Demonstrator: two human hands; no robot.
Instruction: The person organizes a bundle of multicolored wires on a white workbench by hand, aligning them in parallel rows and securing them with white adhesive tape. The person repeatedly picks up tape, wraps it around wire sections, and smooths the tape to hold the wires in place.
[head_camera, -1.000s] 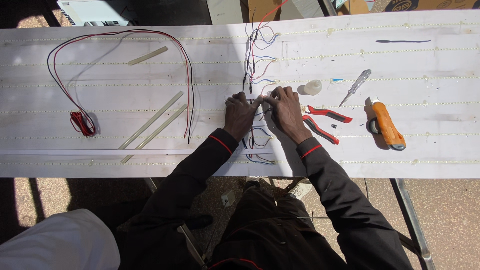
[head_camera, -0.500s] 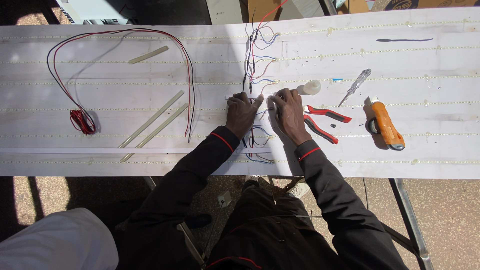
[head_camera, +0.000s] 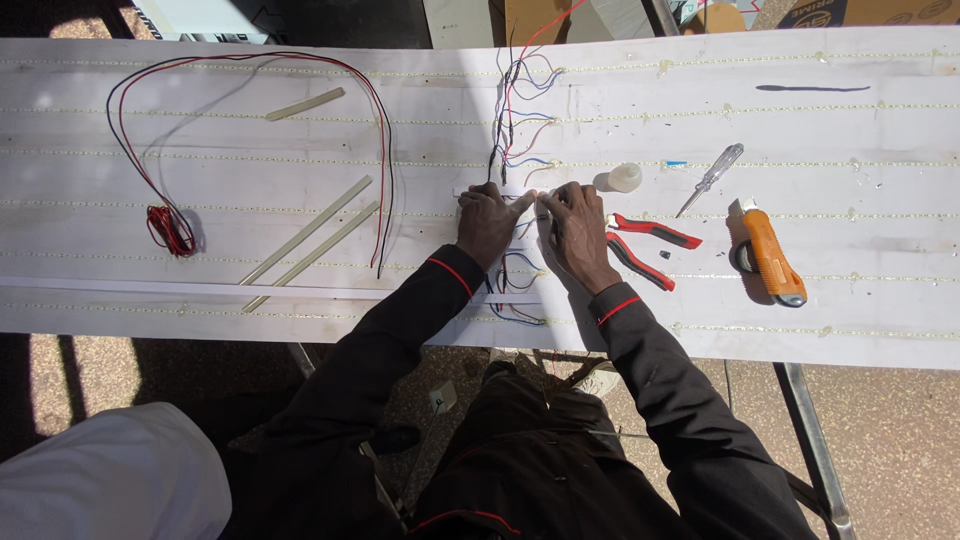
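While both hands meet at the middle of the white board (head_camera: 250, 180), the left hand (head_camera: 487, 225) lies knuckles up with its fingers pressed down on a thin pale strip (head_camera: 530, 195), and the right hand (head_camera: 578, 228) pinches the same strip just beside it; whether either hand fully grips it I cannot tell, since the fingers hide the contact. A bundle of thin wires (head_camera: 512, 110), red, blue and black, runs from the far edge down to the hands and loops out again below them near the front edge. Just right of the right hand lie red-handled pliers (head_camera: 645, 245), and a small white bottle (head_camera: 622, 178) stands a little beyond them. Farther right are a clear-handled screwdriver (head_camera: 712, 177) and an orange knife (head_camera: 768, 260), well apart from the hands. On the left, a long red and black cable (head_camera: 380, 150) arcs across the board and ends in a red coil (head_camera: 168, 228); three pale slats (head_camera: 310, 235) lie near it. Rows of small dotted strips run the length of the board. At the far edge sit cardboard boxes (head_camera: 545, 15), brown, partly cut off. Below the board, speckled pavement (head_camera: 900, 440) lies in sun, and a white sleeve (head_camera: 110, 475) shows at the lower left.
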